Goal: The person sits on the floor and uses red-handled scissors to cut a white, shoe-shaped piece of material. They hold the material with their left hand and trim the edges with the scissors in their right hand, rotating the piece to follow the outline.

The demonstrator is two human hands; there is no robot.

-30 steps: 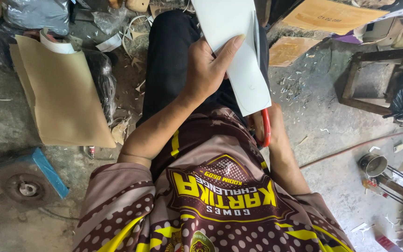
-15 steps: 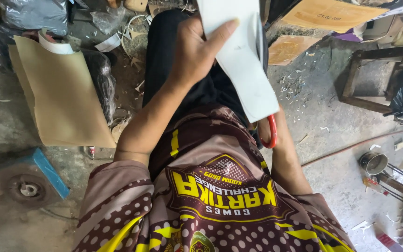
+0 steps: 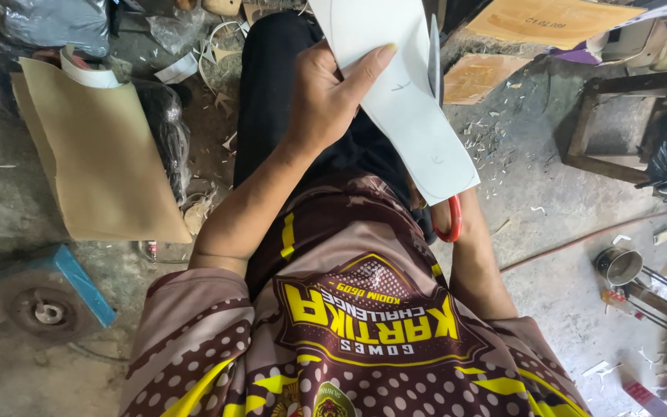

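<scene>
While the left hand (image 3: 330, 100) pinches a white sheet (image 3: 407, 116) with its thumb laid across the face and the fingers curled behind, the sheet hangs out over the person's lap, its lower end cut to a rounded tip that points down past the wrist. Along the sheet's far edge from that hand a scissor blade (image 3: 434, 58) stands upright, and below the rounded tip a red handle loop (image 3: 449, 220) shows. The right hand itself is hidden behind the sheet — only the forearm shows, so I cannot tell how it grips or how far the blades are parted.

Beyond the left hand's knuckles, on the floor, lies a tan card sheet (image 3: 98, 154) with a roll of tape (image 3: 86, 73) at its top corner; nearer the left elbow sits a blue block (image 3: 79, 282) beside a round metal disc (image 3: 44, 309).

The risk I see lies in the grip: the sheet is held only near one long edge, so the free lower part could flop or twist as the blade bites, pulling the cut off any line. The thumb lies near the blade's path — a slip of the sheet could bring it closer. Pale offcuts litter the ground by the wooden frame (image 3: 619, 127).
</scene>
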